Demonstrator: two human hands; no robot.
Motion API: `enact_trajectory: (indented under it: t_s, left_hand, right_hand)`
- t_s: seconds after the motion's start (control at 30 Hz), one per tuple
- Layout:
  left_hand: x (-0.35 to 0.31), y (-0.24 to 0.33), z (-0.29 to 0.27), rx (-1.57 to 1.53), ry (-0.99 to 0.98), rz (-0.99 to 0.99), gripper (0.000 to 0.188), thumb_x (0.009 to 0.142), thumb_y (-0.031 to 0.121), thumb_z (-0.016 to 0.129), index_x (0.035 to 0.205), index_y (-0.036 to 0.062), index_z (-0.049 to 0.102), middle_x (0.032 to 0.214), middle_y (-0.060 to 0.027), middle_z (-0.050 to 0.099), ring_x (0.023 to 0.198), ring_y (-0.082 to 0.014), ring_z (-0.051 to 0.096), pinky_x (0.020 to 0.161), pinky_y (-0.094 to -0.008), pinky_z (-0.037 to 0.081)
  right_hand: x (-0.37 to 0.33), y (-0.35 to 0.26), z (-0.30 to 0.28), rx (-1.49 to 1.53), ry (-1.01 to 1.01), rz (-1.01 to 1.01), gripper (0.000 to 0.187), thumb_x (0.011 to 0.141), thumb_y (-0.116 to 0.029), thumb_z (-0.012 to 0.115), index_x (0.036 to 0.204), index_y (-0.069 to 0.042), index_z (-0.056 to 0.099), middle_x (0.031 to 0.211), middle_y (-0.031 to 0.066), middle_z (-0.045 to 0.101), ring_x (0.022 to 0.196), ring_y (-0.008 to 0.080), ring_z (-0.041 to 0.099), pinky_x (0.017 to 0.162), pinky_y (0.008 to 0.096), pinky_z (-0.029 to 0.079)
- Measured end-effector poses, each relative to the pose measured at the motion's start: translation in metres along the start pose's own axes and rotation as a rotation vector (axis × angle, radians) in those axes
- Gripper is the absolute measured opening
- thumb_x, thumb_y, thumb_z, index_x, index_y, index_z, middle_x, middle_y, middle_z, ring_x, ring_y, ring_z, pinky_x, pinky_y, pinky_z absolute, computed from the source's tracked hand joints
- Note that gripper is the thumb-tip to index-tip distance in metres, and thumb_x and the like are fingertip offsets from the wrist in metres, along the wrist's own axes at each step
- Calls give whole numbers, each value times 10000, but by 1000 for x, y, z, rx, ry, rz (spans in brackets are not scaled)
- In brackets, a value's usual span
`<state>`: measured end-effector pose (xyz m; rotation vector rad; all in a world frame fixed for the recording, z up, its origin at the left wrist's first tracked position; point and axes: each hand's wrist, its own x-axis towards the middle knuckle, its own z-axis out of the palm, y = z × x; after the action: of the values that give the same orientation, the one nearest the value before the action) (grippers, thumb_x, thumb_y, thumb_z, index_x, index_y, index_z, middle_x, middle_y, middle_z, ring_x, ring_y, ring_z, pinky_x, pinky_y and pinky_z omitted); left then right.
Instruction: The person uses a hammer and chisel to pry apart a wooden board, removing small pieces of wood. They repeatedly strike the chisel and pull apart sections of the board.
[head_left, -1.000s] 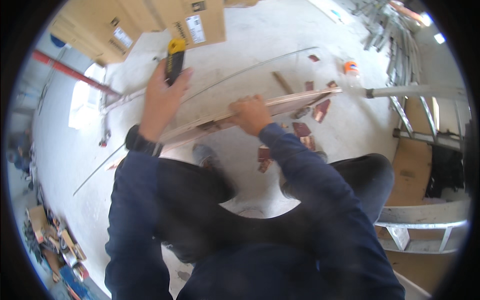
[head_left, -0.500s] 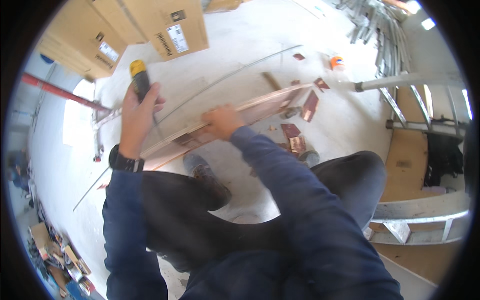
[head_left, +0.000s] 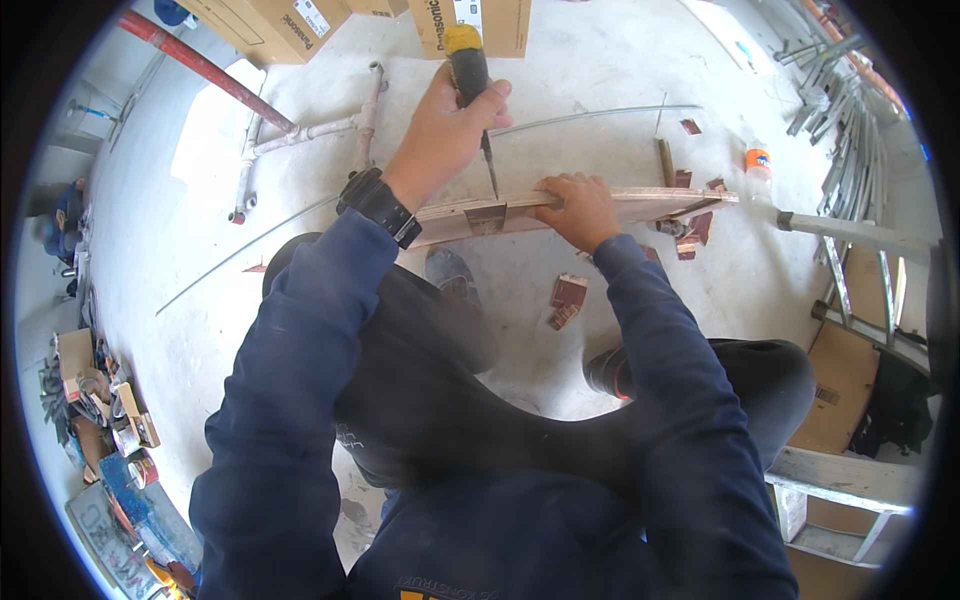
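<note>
Pointing down toward the wooden board [head_left: 520, 221] in the upper middle of the frame, the screwdriver [head_left: 468, 77] is clasped by the left hand [head_left: 435, 140], while the board is gripped by the right hand [head_left: 583, 210], apparently for steadiness.

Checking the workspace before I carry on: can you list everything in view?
Screwdriver: one, yellow and black, in left hand
Board: one, light brown, under right hand
Boxes: at least two, brown, top
Bottle: one, clear and orange, upper right
Scraps: several, dark red, around board
Rod: seemingly one, grey, beyond board
Pole: one, red, upper left
Pipes: count unclear, pinkish-grey, by pole
Metal strips: many, grey, upper right
Ladder: at least one, silver, right
Cloth: one, black, right
Clutter: uncounted, mixed, lower left
Watch: one, black, left wrist
Shoes: two, greyish, below board
Sleeves: two, navy, lower half
Hands: two, bare, upper middle
</note>
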<state>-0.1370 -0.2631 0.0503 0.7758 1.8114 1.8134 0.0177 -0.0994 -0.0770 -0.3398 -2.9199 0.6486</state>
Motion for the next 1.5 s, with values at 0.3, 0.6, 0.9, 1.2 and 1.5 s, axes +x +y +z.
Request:
enact_trajectory:
  t_s: [0.3, 0.6, 0.9, 1.2, 1.5]
  left_hand:
    - [7, -23, -1, 58, -182, -17, 444, 990, 241, 723, 1340, 127, 474, 1189, -40, 585, 1157, -181, 656, 951, -369, 517]
    - [-11, 0, -9, 14, -211, -135, 359, 966, 174, 748, 1276, 110, 579, 1113, -34, 626, 1012, -141, 685, 844, -350, 564]
    - [-13, 5, -13, 45, -222, -148, 363, 979, 191, 727, 1294, 115, 563, 1165, -50, 643, 1095, -162, 682, 899, -369, 568]
    - [-10, -5, -21, 258, -422, 75, 291, 969, 63, 660, 1245, 85, 570, 1163, -48, 665, 1159, -173, 637, 1033, -372, 511]
    - [-8, -8, -19, 281, -422, 109, 203, 960, 7, 616, 1156, 50, 579, 1140, -63, 668, 1135, -182, 638, 1048, -362, 499]
  right_hand:
    - [6, -29, 22, 83, 140, -138, 403, 896, -465, 713, 1229, -239, 735, 1207, 68, 729, 1212, 271, 628, 1181, 574, 279]
    - [10, -26, 20, -42, -48, -159, 313, 929, -433, 685, 1152, -227, 761, 1140, 26, 745, 1178, 261, 637, 1187, 588, 261]
    - [10, -13, 18, -48, 7, -172, 302, 934, -416, 728, 1108, -174, 776, 1118, 7, 746, 1144, 247, 643, 1169, 563, 301]
    - [8, -12, 19, 9, 46, -173, 288, 926, -421, 668, 1096, -224, 791, 1100, 19, 750, 1135, 267, 647, 1167, 526, 320]
    - [8, -12, 18, 26, 79, -187, 271, 915, -406, 670, 1066, -220, 797, 1082, 26, 755, 1085, 280, 656, 1136, 511, 349]
